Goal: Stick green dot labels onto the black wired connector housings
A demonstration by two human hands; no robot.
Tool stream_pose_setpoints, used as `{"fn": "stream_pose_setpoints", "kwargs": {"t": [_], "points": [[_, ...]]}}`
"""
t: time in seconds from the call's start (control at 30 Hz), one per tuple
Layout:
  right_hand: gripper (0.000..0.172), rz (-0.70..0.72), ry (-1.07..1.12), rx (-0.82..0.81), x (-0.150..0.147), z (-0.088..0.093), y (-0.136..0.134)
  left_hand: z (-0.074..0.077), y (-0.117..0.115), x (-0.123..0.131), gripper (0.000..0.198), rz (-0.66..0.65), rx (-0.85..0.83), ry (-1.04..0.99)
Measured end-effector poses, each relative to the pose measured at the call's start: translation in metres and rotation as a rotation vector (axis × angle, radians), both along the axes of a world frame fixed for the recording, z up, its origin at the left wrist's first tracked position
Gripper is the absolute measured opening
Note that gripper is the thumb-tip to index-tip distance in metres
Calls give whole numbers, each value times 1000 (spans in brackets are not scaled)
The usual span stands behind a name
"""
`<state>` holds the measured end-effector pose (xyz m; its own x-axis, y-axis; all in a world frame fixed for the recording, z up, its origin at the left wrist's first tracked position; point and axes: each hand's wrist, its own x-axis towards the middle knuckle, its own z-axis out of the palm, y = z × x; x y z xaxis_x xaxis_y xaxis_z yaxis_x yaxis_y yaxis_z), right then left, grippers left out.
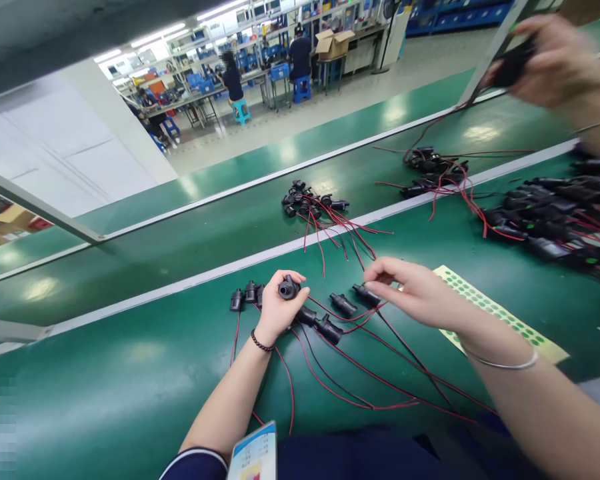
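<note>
My left hand is wrapped round a small black pump, its round nozzle end facing up towards me. To the right, my right hand has thumb and forefinger pinched together just over another black pump; whether anything small is between the fingertips I cannot make out. More pumps lie between the hands, one of them a black pump on its side. Beyond the left hand stand a few more, such as an upright pump. Red and black wires trail from them towards me.
A yellow sheet of green round stickers lies by my right forearm. Farther off are a cluster of pumps and a large pile of pumps. Another person's hand, blurred, holds something black at upper right. A white rail crosses the bench.
</note>
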<state>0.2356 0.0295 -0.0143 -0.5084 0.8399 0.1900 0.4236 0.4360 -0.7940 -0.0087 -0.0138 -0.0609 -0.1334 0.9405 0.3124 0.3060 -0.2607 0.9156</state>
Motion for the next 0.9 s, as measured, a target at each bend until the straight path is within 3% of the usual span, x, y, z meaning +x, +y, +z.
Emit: {"fn": "stream_pose_setpoints", "kwargs": {"t": [0.13, 0.3, 0.47, 0.63, 0.9], "points": [[16, 91, 95, -75, -55, 13, -6, 15, -17, 2, 23, -65, -9, -109], [20, 151, 123, -160, -89, 15, -2, 21, -28, -6, 20, 32, 52, -46], [35, 206, 152, -242, -97, 11, 0, 22, -27, -11, 18, 123, 47, -17], [32, 219, 158, -281, -97, 6, -1, 24, -25, -9, 17, 143, -10, -49], [12, 152, 227, -156, -101, -7, 2, 18, -18, -8, 30, 116, -147, -494]]}}
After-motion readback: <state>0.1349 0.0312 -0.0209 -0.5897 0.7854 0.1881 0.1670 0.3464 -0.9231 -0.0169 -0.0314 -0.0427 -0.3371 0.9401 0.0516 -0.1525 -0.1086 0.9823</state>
